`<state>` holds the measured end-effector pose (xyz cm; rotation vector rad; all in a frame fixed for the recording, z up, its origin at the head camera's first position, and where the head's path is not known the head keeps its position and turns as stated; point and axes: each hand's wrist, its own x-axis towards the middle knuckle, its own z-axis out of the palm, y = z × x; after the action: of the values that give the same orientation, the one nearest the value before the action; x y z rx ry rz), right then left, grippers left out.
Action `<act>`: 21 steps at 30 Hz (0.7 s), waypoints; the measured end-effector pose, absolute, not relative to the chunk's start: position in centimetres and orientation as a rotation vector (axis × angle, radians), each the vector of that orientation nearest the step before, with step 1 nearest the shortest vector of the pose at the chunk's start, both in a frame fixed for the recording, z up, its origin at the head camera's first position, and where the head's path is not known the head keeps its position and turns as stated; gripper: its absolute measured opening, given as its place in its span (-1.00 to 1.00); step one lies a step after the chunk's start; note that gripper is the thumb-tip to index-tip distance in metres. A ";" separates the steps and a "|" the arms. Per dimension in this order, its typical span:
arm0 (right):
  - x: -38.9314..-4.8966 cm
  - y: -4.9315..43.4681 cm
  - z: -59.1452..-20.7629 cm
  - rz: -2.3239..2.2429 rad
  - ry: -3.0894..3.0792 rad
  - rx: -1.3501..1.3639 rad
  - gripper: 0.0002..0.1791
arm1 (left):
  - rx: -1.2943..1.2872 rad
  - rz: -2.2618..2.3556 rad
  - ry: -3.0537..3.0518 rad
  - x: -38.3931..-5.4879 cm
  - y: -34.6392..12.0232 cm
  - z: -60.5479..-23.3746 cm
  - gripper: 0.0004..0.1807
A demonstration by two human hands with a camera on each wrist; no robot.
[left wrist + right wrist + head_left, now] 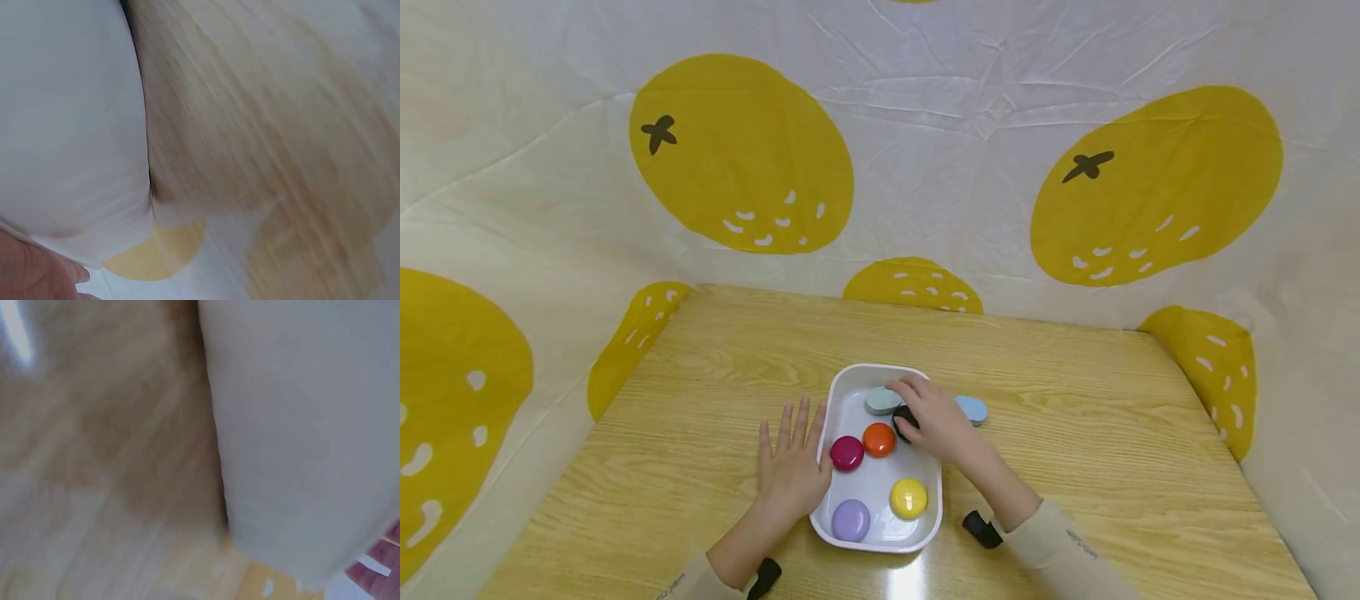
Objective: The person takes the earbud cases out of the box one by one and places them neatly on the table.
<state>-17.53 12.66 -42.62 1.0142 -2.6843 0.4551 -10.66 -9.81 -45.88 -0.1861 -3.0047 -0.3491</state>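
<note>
A white tray [931,533] with rounded corners stands on the wooden table. My left hand [792,475] lies along its left side, fingers straight and spread, thumb at the rim. Inside the tray, my right hand [942,421] holds a black round piece [902,423], its thumb across the front; the hand hides part of it. Beside those fingers lies a pale green oval piece [880,401]. Also in the tray are glossy discs: orange [878,439], magenta [847,453], yellow [908,498] and lilac [851,521].
A light blue oval piece [972,409] lies on the table [1075,433] just right of the tray, close to my right hand. Behind the table hangs a white cloth [940,183] printed with yellow fruit. Sleeves fill much of both wrist views.
</note>
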 end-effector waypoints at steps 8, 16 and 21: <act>-16.6 10.2 -44.3 0.243 -2.766 1.211 -0.48 | -0.182 -0.336 -3.015 -10.7 -9.7 -45.8 -0.34; -16.2 8.9 -46.4 0.028 -2.721 1.246 -0.58 | -0.178 -0.323 -3.024 -10.7 -9.8 -45.8 -0.34; -16.2 8.3 -47.1 -0.005 -2.701 1.232 -0.71 | -0.177 -0.319 -3.022 -10.6 -9.7 -45.8 -0.34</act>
<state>-16.19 8.34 -47.12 1.2316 -2.7006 -0.0051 -10.63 -9.71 -45.80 -0.1771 -3.0218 -0.3190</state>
